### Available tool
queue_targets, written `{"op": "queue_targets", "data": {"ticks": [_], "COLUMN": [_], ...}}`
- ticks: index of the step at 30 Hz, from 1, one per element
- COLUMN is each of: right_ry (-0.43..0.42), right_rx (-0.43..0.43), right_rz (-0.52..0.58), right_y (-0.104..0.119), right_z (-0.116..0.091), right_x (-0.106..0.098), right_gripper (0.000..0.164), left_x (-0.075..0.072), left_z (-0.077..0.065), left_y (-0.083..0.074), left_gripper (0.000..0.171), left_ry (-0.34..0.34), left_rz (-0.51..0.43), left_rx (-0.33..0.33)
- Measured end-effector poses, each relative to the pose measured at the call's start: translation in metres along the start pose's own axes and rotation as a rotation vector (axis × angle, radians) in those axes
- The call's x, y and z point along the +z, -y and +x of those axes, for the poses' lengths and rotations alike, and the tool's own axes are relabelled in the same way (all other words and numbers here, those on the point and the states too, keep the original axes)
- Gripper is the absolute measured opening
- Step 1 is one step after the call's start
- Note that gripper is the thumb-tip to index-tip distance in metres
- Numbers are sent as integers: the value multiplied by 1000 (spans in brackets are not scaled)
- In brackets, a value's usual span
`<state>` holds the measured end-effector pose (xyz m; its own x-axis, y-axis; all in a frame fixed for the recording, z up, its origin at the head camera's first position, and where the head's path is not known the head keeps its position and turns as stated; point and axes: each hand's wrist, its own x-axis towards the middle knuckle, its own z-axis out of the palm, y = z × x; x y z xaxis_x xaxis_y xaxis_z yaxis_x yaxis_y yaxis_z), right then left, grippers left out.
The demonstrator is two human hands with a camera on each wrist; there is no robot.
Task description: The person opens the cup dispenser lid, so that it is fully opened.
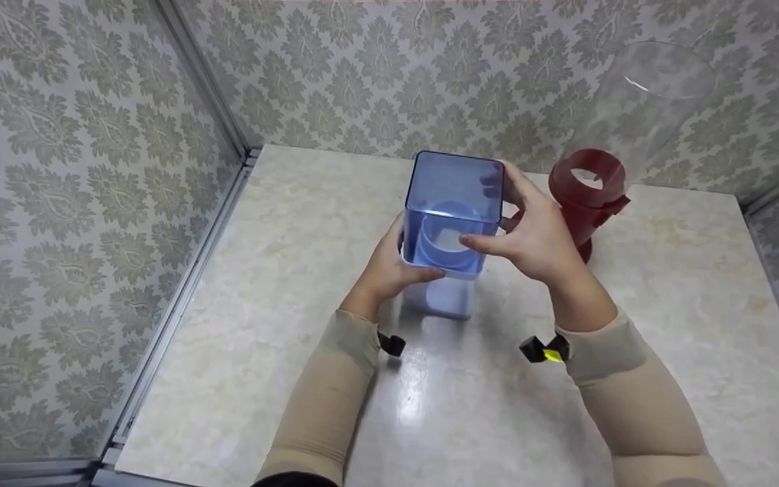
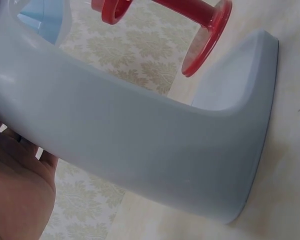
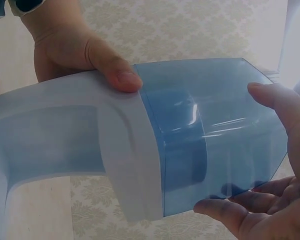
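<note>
A pale blue-white dispenser stand (image 2: 130,120) rises from its base, standing on the table. On its head sits a see-through blue square container (image 1: 454,182), with a round inner part showing through its wall. My left hand (image 1: 389,267) holds the stand's head, its thumb (image 3: 121,79) lying close to the seam with the container. From the other side my right hand (image 1: 539,237) grips the container between thumb and fingers. In the right wrist view, the right fingertips (image 3: 210,206) lie along the container's lower edge.
Just behind my right hand is a red dispenser (image 1: 572,193) with a tall clear cylinder (image 1: 653,108) rising from it. A pale marbled table (image 1: 254,284) lies underneath. Patterned wall panels (image 1: 383,67) with metal frame rails (image 1: 207,81) enclose the back and sides.
</note>
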<state>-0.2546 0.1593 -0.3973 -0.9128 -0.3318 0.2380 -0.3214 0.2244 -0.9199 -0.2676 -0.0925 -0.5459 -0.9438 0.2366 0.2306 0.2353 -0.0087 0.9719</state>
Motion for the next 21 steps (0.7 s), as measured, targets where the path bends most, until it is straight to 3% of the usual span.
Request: {"op": "queue_targets", "data": {"ticks": [4,11,15,21], "right_ry": [-6,-21,-81,-172], "right_rx": [-46,-88,-104,-113], "right_rz": [25,79,51,107], "right_y": [5,26,34,32], "right_z": [-4,4,14,32], "right_x": [0,-12,-23,-32], "right_gripper": [113,107,107,110], "left_x": [0,1,1,2], "left_z": [0,2,1,2], "left_y": [0,-1,-2,-1], "left_gripper": [144,134,131,129], "left_ry": [9,-20,-19,-15], "left_rz": [3,35,6,-18], "left_rx": [8,1,-7,21]}}
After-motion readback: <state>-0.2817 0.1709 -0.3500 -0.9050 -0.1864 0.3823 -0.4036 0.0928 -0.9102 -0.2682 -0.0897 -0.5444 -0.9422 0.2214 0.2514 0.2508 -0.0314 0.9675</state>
